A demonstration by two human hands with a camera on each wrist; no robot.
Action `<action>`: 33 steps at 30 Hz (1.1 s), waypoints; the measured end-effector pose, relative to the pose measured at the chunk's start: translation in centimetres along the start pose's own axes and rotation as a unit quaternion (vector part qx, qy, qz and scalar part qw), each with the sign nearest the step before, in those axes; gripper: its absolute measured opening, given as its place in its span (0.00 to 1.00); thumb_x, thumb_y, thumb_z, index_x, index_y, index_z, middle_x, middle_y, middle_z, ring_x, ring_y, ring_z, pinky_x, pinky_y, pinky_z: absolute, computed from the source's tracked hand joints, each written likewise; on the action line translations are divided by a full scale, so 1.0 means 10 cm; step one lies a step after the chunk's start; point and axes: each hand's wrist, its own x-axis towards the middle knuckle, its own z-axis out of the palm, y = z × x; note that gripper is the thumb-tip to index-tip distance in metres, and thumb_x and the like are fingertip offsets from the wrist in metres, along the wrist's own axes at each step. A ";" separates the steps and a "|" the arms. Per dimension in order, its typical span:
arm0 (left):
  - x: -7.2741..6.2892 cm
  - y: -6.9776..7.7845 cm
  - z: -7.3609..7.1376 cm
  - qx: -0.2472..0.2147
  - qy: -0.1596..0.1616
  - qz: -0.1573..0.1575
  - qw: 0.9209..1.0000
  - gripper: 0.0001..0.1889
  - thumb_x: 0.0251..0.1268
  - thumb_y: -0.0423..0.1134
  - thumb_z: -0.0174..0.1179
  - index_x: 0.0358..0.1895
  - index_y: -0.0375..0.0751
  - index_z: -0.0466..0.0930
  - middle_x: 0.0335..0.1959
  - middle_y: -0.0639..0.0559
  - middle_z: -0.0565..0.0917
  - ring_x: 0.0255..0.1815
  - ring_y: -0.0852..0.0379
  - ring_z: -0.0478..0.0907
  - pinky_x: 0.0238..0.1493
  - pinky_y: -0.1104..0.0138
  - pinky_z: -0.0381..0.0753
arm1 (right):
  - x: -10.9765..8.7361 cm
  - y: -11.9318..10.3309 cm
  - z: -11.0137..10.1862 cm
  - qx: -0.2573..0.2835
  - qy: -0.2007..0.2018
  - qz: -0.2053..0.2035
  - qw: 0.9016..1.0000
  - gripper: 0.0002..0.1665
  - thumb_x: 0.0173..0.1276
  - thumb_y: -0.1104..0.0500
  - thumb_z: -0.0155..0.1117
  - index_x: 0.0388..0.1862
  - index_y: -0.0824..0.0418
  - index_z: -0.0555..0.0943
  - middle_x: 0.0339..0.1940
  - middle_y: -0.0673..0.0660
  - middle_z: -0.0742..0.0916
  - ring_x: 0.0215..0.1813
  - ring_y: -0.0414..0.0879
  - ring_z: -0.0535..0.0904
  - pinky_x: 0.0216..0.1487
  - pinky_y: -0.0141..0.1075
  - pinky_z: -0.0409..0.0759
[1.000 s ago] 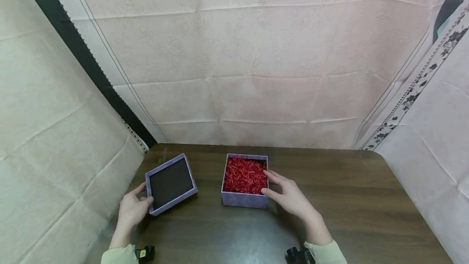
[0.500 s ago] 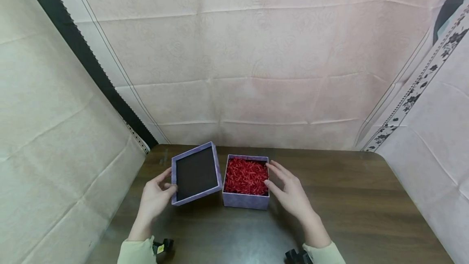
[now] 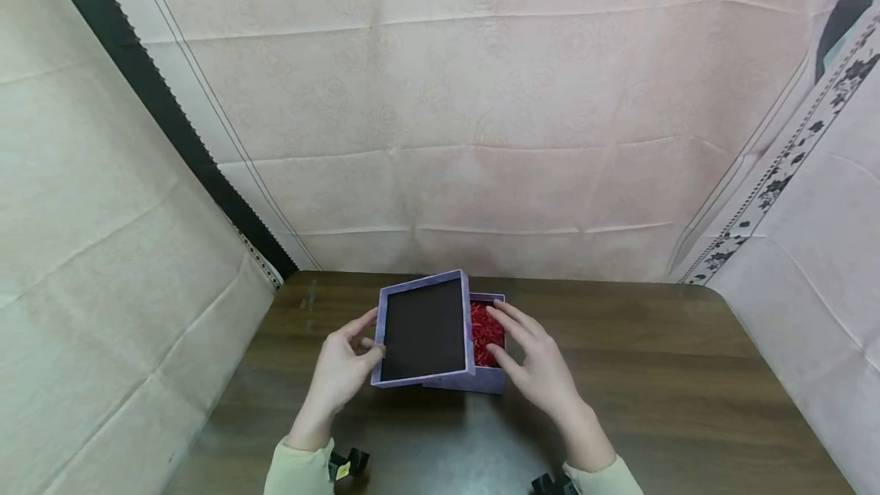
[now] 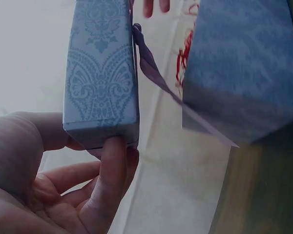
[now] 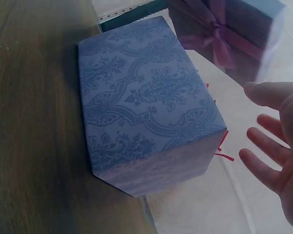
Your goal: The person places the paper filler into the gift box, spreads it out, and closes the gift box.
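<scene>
My left hand (image 3: 341, 365) pinches the left edge of a purple box lid (image 3: 422, 331), whose black inside faces the head camera. The lid is tilted and held up over the left part of a patterned box (image 3: 484, 380). Red shredded paper (image 3: 484, 334) shows in the box's uncovered right part. A purple ribbon bow (image 5: 217, 31) is on the lid's outer face in the right wrist view, and a loose ribbon end (image 4: 154, 73) hangs from it. My right hand (image 3: 539, 373) is by the box's right side, fingers spread and loosely bent, gripping nothing.
The box stands on a dark wooden table (image 3: 653, 380). Pale cloth (image 3: 447, 113) hangs behind the far edge, with more cloth along the left and right sides.
My left hand has carried the lid rightward from beside the box until it overlaps the box in the head view. The right hand has stayed near the box's right side.
</scene>
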 end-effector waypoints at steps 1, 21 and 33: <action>-0.01 0.02 0.02 0.002 -0.003 0.002 1.000 0.33 0.62 0.25 0.67 0.73 0.42 0.81 0.53 0.44 0.86 0.37 0.53 0.82 0.26 0.67 0.75 | 0.00 0.00 0.00 -0.005 0.004 -0.012 1.000 0.44 0.62 0.64 0.84 0.77 0.52 0.78 0.77 0.56 0.79 0.73 0.55 0.78 0.67 0.56 0.79; -0.09 0.15 0.20 -0.063 -0.035 0.000 0.997 0.23 0.68 0.32 0.72 0.66 0.46 0.87 0.44 0.49 0.90 0.41 0.51 0.84 0.29 0.67 0.77 | -0.02 -0.01 -0.01 -0.003 0.052 -0.034 0.998 0.45 0.56 0.80 0.80 0.70 0.50 0.83 0.80 0.55 0.75 0.73 0.57 0.78 0.71 0.25 0.67; -0.08 0.14 0.23 -0.164 -0.042 0.106 0.980 0.18 0.79 0.32 0.63 0.67 0.39 0.85 0.65 0.45 0.85 0.58 0.54 0.86 0.55 0.68 0.84 | 0.01 0.00 0.03 0.084 0.127 0.020 0.988 0.36 0.62 0.81 0.72 0.67 0.56 0.84 0.70 0.59 0.84 0.54 0.53 0.88 0.56 0.22 0.77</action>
